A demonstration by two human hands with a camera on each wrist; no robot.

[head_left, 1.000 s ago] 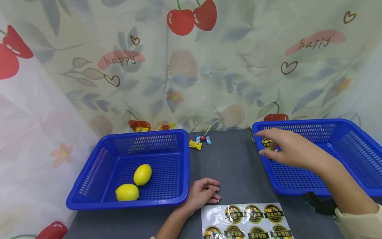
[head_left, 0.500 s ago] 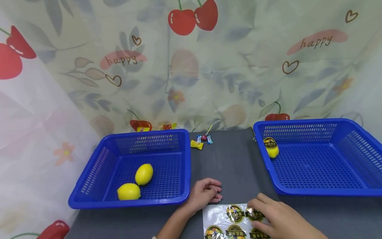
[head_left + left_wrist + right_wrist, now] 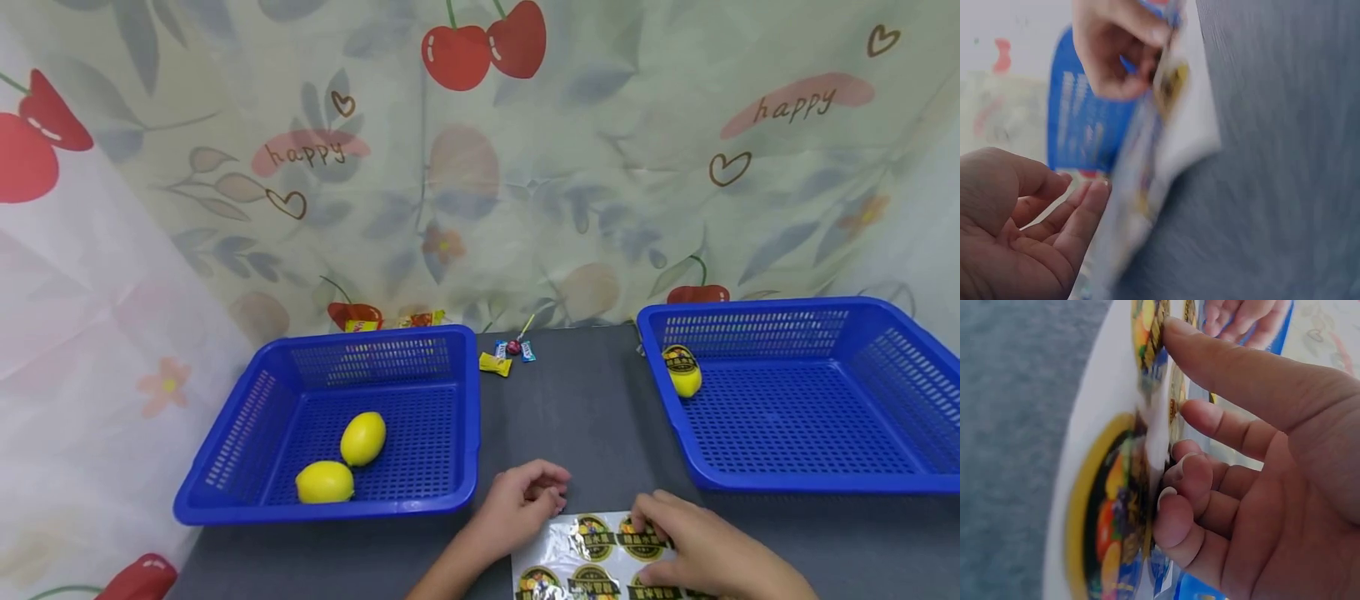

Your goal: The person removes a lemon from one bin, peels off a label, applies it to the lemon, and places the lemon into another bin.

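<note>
One left hand [image 3: 521, 507], relaxed, lies at the far left corner of the sticker sheet [image 3: 550, 546] on the near tabletop [image 3: 570, 417]; the right hand [image 3: 693, 543] touches stickers [image 3: 593, 538], whether pinching I cannot tell. Beyond are left basket [image 3: 322, 512], right basket [image 3: 825, 482].

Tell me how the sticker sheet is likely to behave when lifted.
The sticker sheet looks thin, so it will probably flop rather than stay flat, and feel light. Glare on its surface suggests it may be slick to grip.
</note>
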